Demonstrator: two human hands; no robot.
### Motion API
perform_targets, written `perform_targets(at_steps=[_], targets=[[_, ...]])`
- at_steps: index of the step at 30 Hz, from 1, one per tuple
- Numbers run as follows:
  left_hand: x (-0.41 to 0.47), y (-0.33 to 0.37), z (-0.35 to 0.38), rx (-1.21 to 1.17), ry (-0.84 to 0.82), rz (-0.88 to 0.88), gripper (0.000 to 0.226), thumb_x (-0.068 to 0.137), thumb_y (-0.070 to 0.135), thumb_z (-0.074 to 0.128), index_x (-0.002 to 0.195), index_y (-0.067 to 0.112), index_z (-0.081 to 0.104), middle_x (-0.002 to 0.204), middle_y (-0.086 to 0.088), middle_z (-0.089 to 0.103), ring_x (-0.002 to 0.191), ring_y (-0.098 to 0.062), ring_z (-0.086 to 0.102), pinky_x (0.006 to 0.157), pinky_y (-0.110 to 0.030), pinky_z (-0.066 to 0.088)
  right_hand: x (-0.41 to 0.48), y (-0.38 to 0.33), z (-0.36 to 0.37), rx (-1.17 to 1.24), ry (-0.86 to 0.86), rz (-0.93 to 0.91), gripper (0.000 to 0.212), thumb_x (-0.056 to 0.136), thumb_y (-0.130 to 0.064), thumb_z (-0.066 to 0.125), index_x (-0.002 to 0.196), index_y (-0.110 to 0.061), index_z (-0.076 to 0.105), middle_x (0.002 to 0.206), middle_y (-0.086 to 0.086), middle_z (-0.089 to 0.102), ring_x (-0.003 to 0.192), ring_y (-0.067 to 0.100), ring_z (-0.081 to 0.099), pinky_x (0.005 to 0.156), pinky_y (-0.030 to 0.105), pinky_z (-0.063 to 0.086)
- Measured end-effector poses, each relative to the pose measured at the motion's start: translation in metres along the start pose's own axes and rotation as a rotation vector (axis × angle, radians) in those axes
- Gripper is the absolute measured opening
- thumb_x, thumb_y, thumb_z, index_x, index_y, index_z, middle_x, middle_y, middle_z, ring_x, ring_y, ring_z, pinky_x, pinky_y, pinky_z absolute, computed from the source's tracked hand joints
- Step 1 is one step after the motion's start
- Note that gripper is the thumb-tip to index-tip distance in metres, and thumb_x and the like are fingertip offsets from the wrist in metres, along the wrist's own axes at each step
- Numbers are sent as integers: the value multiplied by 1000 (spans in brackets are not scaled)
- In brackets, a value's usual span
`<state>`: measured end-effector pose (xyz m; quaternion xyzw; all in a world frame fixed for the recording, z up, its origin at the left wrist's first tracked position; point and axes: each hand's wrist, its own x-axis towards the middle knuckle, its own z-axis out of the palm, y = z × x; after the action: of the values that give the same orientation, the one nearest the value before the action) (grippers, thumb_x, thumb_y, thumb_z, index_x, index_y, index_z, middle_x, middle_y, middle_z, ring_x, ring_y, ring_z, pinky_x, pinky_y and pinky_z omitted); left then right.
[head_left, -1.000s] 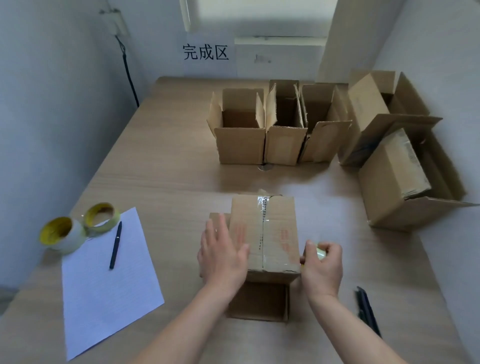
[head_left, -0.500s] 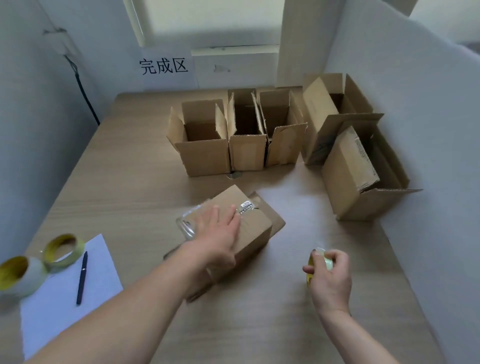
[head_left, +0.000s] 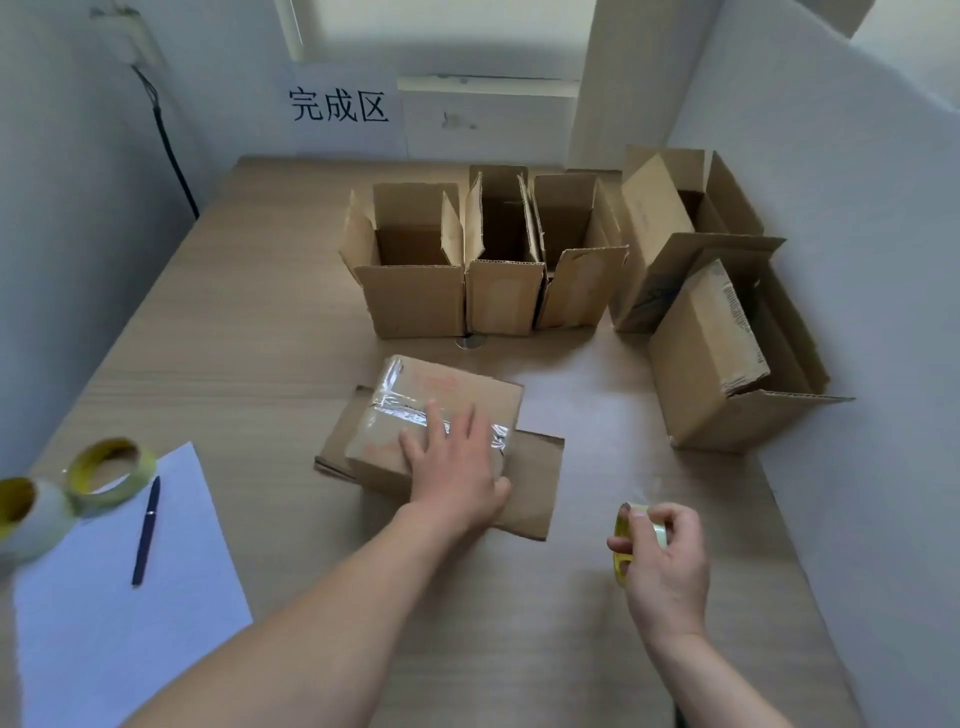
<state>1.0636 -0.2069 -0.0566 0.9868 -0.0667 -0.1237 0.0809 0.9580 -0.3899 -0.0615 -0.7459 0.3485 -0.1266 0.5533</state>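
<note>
A small cardboard box (head_left: 457, 395) lies at the table's middle, its seam covered with clear tape, flaps spread flat at left and right. My left hand (head_left: 454, 470) rests flat on its near top, fingers straight. My right hand (head_left: 662, 561), to the right and nearer me, grips a small roll of clear tape with a yellow core (head_left: 623, 540) just above the table.
Three open boxes (head_left: 415, 296) stand in a row at the back, two bigger ones (head_left: 706, 358) at the right wall. At the left lie two tape rolls (head_left: 106, 467), white paper (head_left: 104, 597) and a pen (head_left: 146, 530). A sign (head_left: 340, 106) hangs on the back wall.
The box has been turned on the table under my left hand, its taped seam now running left to right. My right hand drew away from the box with the tape roll.
</note>
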Motion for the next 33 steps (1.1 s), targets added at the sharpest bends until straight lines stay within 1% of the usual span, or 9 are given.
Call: perform_targets(at_steps=[4, 7, 9, 13, 17, 24, 28, 30, 33], targets=[[-5, -45, -18, -37, -160, 272, 73, 80, 31, 64, 144, 28, 29, 162, 13, 2, 151, -24, -10, 117, -59, 4, -1, -3, 2, -15, -16, 3, 14, 96, -25, 61, 87, -22, 51, 83, 9, 67, 62, 9, 70, 76, 51, 57], [-5, -66, -30, -27, -238, 343, 77, 76, 17, 67, 143, 31, 31, 162, 16, 4, 152, -18, -8, 118, -59, 1, -5, -4, 7, -15, -38, 1, 13, 96, -27, 62, 88, -23, 52, 83, 6, 67, 66, 13, 72, 76, 51, 58], [-4, -70, -35, -19, -252, 356, 76, 74, 24, 71, 140, 31, 35, 161, 17, 8, 152, -16, -5, 118, -60, 2, -8, -4, 9, -16, -52, -6, 14, 95, -28, 62, 88, -23, 52, 83, 7, 67, 65, 12, 71, 75, 50, 57], [-8, -55, -27, -48, -61, 283, 56, 78, 65, 64, 116, 26, 51, 147, 14, 34, 145, -17, 16, 113, -61, 13, -11, -4, 15, 17, -87, 9, 14, 95, -26, 61, 84, -21, 55, 86, 8, 69, 65, 13, 71, 72, 45, 55], [-10, -49, -4, 137, 177, 278, 45, 83, 53, 66, 110, 22, 48, 137, 9, 43, 139, -22, 27, 106, -62, 23, -12, -6, 21, 91, -146, 14, 15, 97, -18, 59, 82, -16, 58, 86, 11, 72, 63, 19, 67, 66, 37, 50], [-8, -61, -6, 213, 96, 394, 68, 70, 44, 80, 123, 18, 46, 140, 3, 40, 134, -26, 25, 101, -67, 28, -22, -28, 12, 113, -380, -12, 20, 97, -6, 56, 76, -6, 56, 69, 11, 66, 55, 18, 54, 50, 26, 45], [-14, -81, -25, 135, -74, 498, 66, 73, 25, 78, 130, 21, 44, 150, 5, 29, 144, -22, 14, 113, -59, 13, -31, -48, 8, 81, -624, -49, 24, 97, 0, 51, 74, -6, 53, 64, 12, 62, 51, 17, 50, 43, 21, 39], [-16, -81, -47, 67, -205, 487, 62, 76, 21, 75, 131, 22, 47, 152, 6, 27, 145, -21, 15, 116, -48, 16, -36, -55, 10, 60, -711, -65, 24, 96, 3, 50, 74, -5, 53, 62, 11, 61, 49, 14, 49, 43, 20, 38], [-32, -69, -68, -475, -245, 359, 49, 81, 33, 77, 126, 18, 63, 144, 3, 48, 136, -14, 39, 116, -34, 30, -43, -62, 17, 17, -810, -113, 21, 94, 4, 52, 75, -4, 54, 61, 6, 59, 52, 13, 51, 45, 23, 40]])
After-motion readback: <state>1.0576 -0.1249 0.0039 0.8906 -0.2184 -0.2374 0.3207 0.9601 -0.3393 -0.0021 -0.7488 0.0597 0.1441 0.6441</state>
